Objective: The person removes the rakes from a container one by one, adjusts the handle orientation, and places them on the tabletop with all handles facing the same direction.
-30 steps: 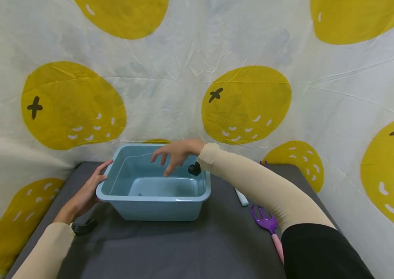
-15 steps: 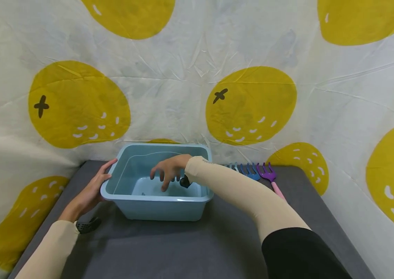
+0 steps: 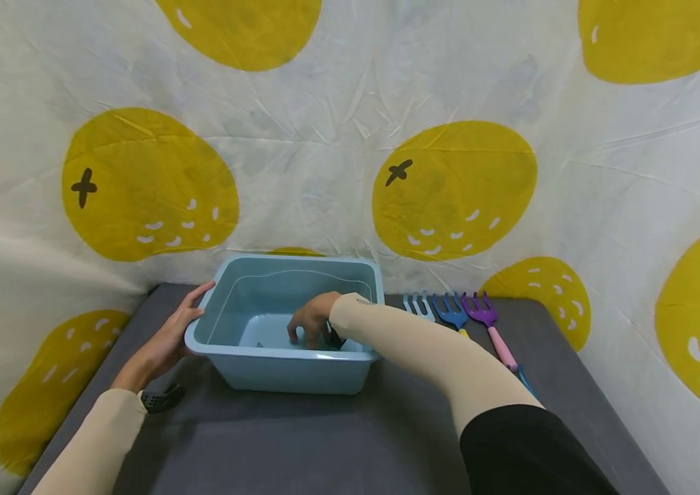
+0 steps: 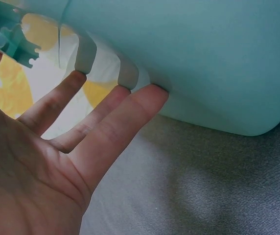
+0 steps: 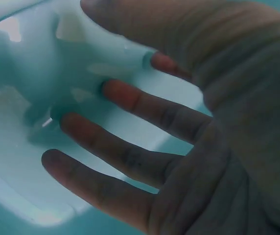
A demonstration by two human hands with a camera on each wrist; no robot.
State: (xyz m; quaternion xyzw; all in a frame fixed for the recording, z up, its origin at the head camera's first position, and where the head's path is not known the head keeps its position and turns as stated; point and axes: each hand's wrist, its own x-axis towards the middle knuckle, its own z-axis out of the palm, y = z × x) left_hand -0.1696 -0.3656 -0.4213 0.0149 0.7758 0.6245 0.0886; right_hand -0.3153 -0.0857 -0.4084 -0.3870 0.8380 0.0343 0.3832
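Note:
A light blue plastic tub (image 3: 288, 375) stands on the grey cloth, its near wall facing me. My left hand (image 3: 167, 337) is at the tub's left side. In the left wrist view the straight fingers (image 4: 125, 115) press their tips against the tub's outer wall. My right hand (image 3: 313, 320) reaches down inside the tub, partly hidden by its own wrist and the near rim. In the right wrist view its spread fingers (image 5: 123, 159) hold nothing, and the fingertips are right at the tub's glossy inner surface.
To the tub's right lie a light blue hand fork (image 3: 419, 306), a blue hand fork (image 3: 451, 313) with a yellow handle and a purple hand fork (image 3: 482, 313) with a pink handle. A bluish tool (image 3: 525, 379) shows past the right sleeve. A white curtain with yellow fruit prints hangs behind.
My right hand has gone lower, from above the tub down into it. The left hand keeps its place at the tub's side. The hand forks are more visible now past the right arm.

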